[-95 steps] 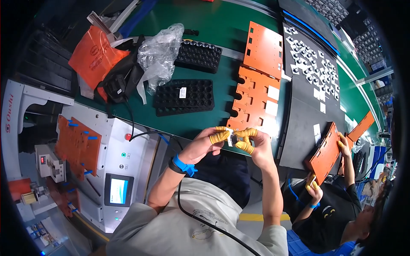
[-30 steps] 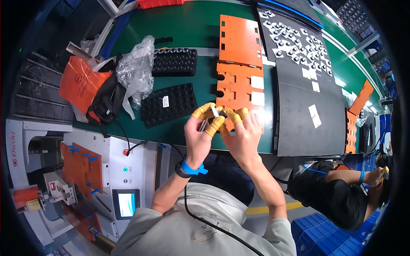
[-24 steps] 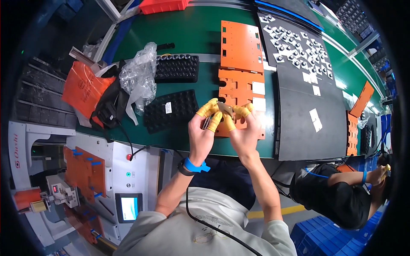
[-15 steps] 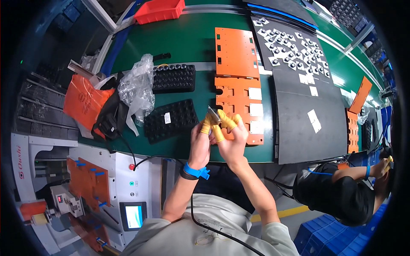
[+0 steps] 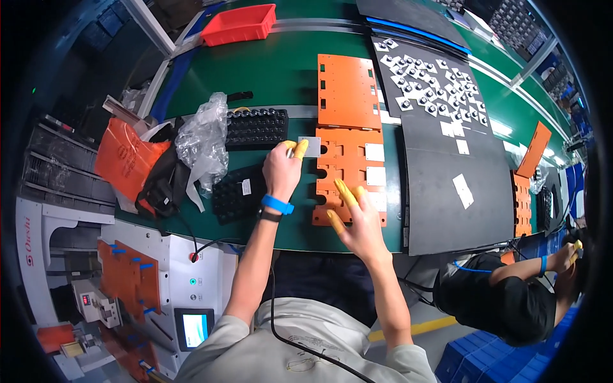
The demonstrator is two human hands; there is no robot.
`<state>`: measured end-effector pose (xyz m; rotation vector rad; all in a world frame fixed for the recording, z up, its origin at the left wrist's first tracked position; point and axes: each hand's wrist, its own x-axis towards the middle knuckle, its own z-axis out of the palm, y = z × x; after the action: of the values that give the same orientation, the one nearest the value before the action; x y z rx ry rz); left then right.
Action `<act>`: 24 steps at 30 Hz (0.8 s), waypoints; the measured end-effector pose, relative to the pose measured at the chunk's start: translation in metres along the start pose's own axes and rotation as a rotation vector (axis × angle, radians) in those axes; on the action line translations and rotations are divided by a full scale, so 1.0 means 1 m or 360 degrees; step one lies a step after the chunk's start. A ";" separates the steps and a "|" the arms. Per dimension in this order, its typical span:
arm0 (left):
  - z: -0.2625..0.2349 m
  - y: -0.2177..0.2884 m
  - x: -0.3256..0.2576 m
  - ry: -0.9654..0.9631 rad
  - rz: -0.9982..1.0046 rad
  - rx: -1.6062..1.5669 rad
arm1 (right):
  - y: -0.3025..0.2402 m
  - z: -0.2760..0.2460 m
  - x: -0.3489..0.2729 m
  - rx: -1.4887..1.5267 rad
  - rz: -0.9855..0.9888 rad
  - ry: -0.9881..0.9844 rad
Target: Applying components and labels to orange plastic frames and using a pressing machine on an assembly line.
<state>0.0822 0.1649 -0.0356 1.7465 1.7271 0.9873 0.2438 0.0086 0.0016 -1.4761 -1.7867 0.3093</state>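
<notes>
My left hand (image 5: 283, 171), in yellow finger cots and wearing a blue wrist strap, pinches a small flat grey plate (image 5: 311, 147). The plate is beside the left edge of an orange fixture (image 5: 338, 150). Over the fixture's near part is my right hand (image 5: 366, 225), its yellow-tipped fingers spread and nothing seen in them. Along the fixture's right side lie white plates (image 5: 375, 152), the nearest partly hidden by my right hand. A hinged-looking orange panel (image 5: 348, 92) extends from the fixture's far end.
Black moulded trays (image 5: 257, 131) and a clear plastic bag (image 5: 203, 137) lie to the left. A red bin (image 5: 239, 25) stands far back. On the right, a dark mat (image 5: 440, 210) bears several white squares with black parts (image 5: 431, 83). Another person (image 5: 504, 293) works at the right.
My hands have separated. The left moved left and farther away with the plate, now held flat; the right opened and dropped slightly nearer me over the fixture.
</notes>
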 end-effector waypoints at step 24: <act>0.044 0.014 0.000 -0.0304 -0.0141 0.0280 | 0.003 -0.016 -0.027 0.0217 -0.0019 0.0081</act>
<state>0.1251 0.1700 -0.0524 1.7897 1.7945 0.6249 0.2573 -0.0195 -0.0009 -1.3656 -1.6990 0.3766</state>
